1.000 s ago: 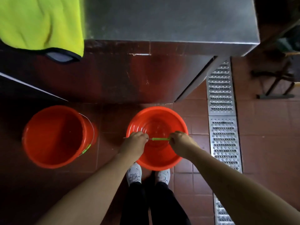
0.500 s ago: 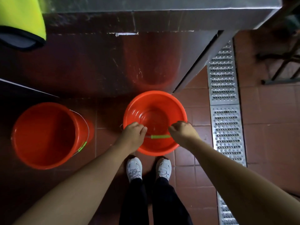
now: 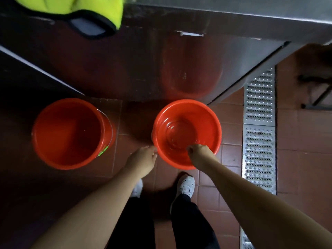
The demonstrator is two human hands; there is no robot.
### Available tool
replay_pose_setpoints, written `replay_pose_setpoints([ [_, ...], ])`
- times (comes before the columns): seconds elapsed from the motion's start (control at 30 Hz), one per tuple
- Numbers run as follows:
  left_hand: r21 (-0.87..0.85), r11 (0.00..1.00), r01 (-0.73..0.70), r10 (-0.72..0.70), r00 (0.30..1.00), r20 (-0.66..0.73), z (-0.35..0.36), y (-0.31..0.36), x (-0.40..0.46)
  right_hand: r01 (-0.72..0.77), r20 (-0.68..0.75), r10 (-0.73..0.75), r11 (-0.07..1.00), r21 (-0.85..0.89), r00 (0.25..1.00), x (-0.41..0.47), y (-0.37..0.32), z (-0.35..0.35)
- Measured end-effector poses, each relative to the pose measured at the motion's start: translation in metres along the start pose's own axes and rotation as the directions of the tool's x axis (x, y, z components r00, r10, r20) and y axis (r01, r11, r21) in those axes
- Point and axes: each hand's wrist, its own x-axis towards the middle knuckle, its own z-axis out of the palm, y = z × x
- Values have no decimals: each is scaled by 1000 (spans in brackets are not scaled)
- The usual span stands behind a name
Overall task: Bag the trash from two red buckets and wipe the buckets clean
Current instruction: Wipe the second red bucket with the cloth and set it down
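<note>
Two red buckets stand on the tiled floor, and no trash shows inside either one. The left bucket (image 3: 71, 133) has a wire handle with a green grip hanging down its right side. The right bucket (image 3: 186, 130) is just in front of my feet. My right hand (image 3: 199, 154) reaches over its near rim with curled fingers; what they grip is hidden under the hand. Just outside the bucket's left rim is my left hand (image 3: 143, 159), its fingers relaxed and their tips at the rim. The right bucket's handle is not visible.
A steel counter (image 3: 215, 56) rises right behind the buckets and mirrors the right one. A yellow-green cloth (image 3: 71, 8) with a dark edge hangs over it at top left. A metal drain grate (image 3: 258, 141) runs along the right. My white shoes (image 3: 186, 185) are below the bucket.
Both hands held the right bucket's handle with its green grip between them. Now the bucket is lower on the floor, the grip is out of sight and my left hand has slid off to the rim.
</note>
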Motion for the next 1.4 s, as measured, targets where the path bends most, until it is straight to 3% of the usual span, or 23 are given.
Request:
replay_pose_setpoints([
  [0.23, 68, 991, 118, -114, 992, -53, -40, -104, -7, 108, -17, -108, 993, 56, 994, 11, -112, 56],
  [0.4, 91, 981, 172, -154, 971, -181, -81, -197, -20, 96, -75, -80, 966, 240, 994, 19, -195, 115],
  [0.53, -12, 964, 267, -266, 958, -102, -112, -288, -35, -4, -83, 47, 893, 450, 995, 38, -252, 163],
  [0.63, -156, 929, 337, -357, 926, -127, -131, -357, -50, -35, -71, 86, 845, 534, 994, 53, -278, 197],
  [0.77, -449, 790, 417, -527, 837, -149, -149, -427, -52, -73, -72, 138, 820, 567, 988, 75, -309, 226],
  [0.93, -744, 524, 414, -700, 708, -100, -150, -473, -36, -87, -115, 169, 853, 515, 979, 110, -338, 244],
  [1.07, -820, 381, 426, -694, 718, 51, -136, -496, -27, -88, -131, 185, 842, 532, 974, 131, -345, 250],
  [1.2, -898, 122, 423, -638, 726, 255, -127, -500, -18, -92, -80, 212, 691, 717, 974, 144, -348, 247],
  [1.4, -916, -72, 394, -628, 696, 349, -131, -504, -16, -145, 58, 164, 582, 800, 985, 151, -349, 238],
])
